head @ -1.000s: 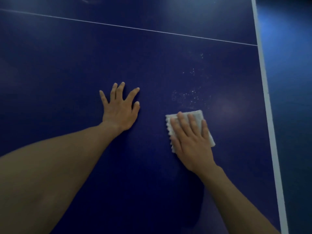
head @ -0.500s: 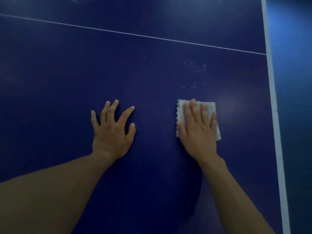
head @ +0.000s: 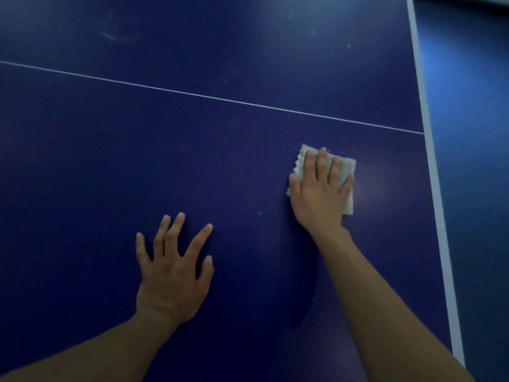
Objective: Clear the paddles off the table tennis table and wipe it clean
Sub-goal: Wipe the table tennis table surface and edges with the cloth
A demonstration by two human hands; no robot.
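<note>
Since a second ago the right hand [head: 321, 194] slides the cloth [head: 347, 168] farther up the bench [head: 96, 175], nearer the white line [head: 220, 98]. Its fingers [head: 321, 164] lie straight, pressing the cloth; the left hand [head: 173, 274] is splayed, holding nothing. We judge even pressure and overlapping strokes best. No paddles in view.

The left grip [head: 172, 279] lies palm down on the desk [head: 82, 188], its fingers [head: 198, 241] straight and spread wide, with the thumb out to the right. The bare left forearm [head: 82, 354] runs in from the lower left corner. The right grip [head: 321, 194] lies farther forward than the left, palm down, with its fingers straight and close together, pressing flat on a cloth [head: 345, 166]. The bare right forearm [head: 385, 312] stretches in from the lower right, and its wrist is straight.
</note>
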